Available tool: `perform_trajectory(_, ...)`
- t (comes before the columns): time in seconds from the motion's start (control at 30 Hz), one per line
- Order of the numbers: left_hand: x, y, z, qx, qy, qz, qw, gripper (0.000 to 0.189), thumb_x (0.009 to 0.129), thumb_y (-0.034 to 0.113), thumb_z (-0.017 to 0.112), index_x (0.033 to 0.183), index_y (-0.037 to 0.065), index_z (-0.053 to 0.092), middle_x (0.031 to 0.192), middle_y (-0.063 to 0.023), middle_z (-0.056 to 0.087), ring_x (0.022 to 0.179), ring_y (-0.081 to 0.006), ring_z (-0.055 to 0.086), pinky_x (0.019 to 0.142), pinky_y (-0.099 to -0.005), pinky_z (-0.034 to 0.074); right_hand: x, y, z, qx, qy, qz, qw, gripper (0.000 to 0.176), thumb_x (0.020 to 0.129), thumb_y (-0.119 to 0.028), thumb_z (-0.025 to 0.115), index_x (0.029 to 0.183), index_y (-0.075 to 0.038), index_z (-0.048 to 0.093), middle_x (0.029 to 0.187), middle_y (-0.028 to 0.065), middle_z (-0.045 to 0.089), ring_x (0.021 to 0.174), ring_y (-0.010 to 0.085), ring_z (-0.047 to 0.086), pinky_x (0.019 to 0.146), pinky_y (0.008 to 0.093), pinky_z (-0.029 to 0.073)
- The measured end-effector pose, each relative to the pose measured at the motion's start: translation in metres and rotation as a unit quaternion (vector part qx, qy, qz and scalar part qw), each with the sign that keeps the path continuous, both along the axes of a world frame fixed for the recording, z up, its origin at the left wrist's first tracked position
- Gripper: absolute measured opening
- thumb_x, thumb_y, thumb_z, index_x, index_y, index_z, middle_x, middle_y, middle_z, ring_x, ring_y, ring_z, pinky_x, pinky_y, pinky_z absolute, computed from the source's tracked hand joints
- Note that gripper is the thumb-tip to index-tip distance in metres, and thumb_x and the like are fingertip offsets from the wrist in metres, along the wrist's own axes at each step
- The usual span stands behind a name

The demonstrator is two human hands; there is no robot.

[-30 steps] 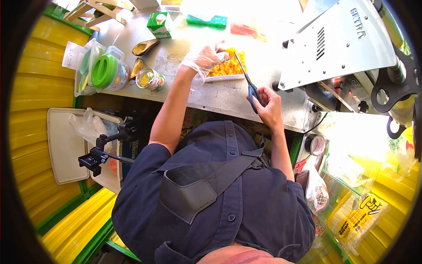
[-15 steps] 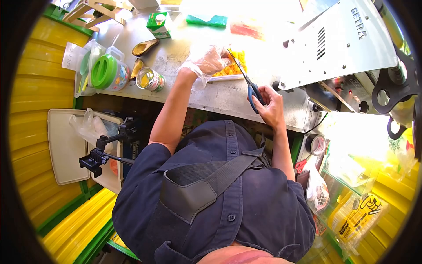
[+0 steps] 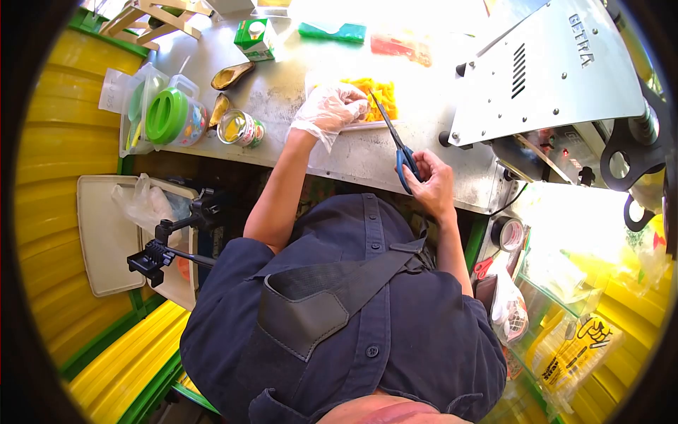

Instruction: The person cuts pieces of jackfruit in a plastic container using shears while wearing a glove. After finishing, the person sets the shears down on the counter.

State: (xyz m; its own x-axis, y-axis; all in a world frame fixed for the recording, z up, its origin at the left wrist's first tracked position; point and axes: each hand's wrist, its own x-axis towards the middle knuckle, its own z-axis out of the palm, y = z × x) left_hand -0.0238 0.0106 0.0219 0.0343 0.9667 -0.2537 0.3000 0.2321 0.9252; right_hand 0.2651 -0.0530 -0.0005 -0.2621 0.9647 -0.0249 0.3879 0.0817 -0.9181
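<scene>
My left hand (image 3: 330, 112), in a clear plastic glove, is at the left part of a white tray of yellow-orange pieces (image 3: 381, 95). Its fingers are pinched together, and what they hold, if anything, is too small to make out. Bare, my right hand (image 3: 429, 182) grips the blue handles of a pair of scissors (image 3: 395, 138). The dark blades point up and left over the pieces, close to my left fingertips. Left of my gloved hand stands an opened can (image 3: 240, 129), beside two dark scooped-out skins (image 3: 232, 75).
A green-and-white carton (image 3: 256, 39), a green packet (image 3: 332, 33) and a reddish packet (image 3: 401, 49) lie toward the back. Left stands a green-lidded jug (image 3: 168, 116). A metal machine (image 3: 551, 74) is at right, above tape (image 3: 507, 233). A black clamp arm (image 3: 169, 247) sticks out at lower left.
My left hand has shifted slightly down. The scissors and my right hand have moved a little down, with the blades now lower over the pieces.
</scene>
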Motion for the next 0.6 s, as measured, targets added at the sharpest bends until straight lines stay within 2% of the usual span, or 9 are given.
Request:
perform_trajectory(0.07,0.000,0.003,-0.003,-0.042,-0.163,0.013,0.986,0.021,0.103,0.013,0.071,0.113,-0.006,0.074,0.093,-0.0080,0.076,0.082,-0.0109,0.069,0.077,-0.0259,0.059,-0.006,0.000,-0.003,-0.002,0.012,-0.004,1.000,0.024,0.088,-0.017,0.085,0.095,-0.001,0.068,0.064,-0.0023,0.055,0.059,0.0046,0.045,0.055,0.0255,0.037)
perform_trajectory(0.1,0.001,0.003,-0.002,-0.042,-0.164,0.015,0.985,0.021,0.103,0.013,0.071,0.113,-0.006,0.074,0.093,-0.0080,0.076,0.082,-0.0109,0.069,0.077,-0.0259,0.059,-0.008,-0.001,-0.004,-0.005,0.025,-0.010,1.000,0.025,0.088,-0.017,0.085,0.095,0.000,0.068,0.064,-0.0023,0.054,0.059,0.0047,0.044,0.055,0.0253,0.037)
perform_trajectory(0.2,0.004,0.003,0.005,-0.011,-0.103,0.026,0.994,0.020,0.103,0.012,0.071,0.111,-0.006,0.074,0.091,-0.0068,0.075,0.081,-0.0109,0.069,0.076,-0.0264,0.059,-0.011,-0.001,-0.012,-0.024,0.056,-0.014,0.998,0.025,0.089,-0.017,0.085,0.095,0.000,0.068,0.063,-0.0032,0.051,0.059,0.0046,0.042,0.054,0.0258,0.035)
perform_trajectory(0.37,0.003,0.004,0.009,0.028,0.015,0.025,0.999,0.022,0.103,0.012,0.071,0.114,-0.007,0.074,0.091,-0.0066,0.076,0.080,-0.0107,0.069,0.075,-0.0262,0.058,-0.008,0.000,-0.009,-0.021,0.024,0.001,0.999,0.023,0.089,-0.016,0.084,0.093,-0.001,0.068,0.062,-0.0041,0.048,0.058,0.0043,0.038,0.052,0.0271,0.032)
perform_trajectory(0.6,0.002,0.003,0.016,0.047,0.067,0.008,0.997,0.023,0.101,0.011,0.072,0.115,-0.007,0.076,0.093,-0.0082,0.077,0.082,-0.0115,0.071,0.075,-0.0273,0.058,-0.011,-0.002,0.004,-0.017,0.026,-0.005,0.999,0.023,0.089,-0.016,0.085,0.091,0.000,0.067,0.060,-0.0046,0.047,0.057,0.0040,0.038,0.052,0.0271,0.031)
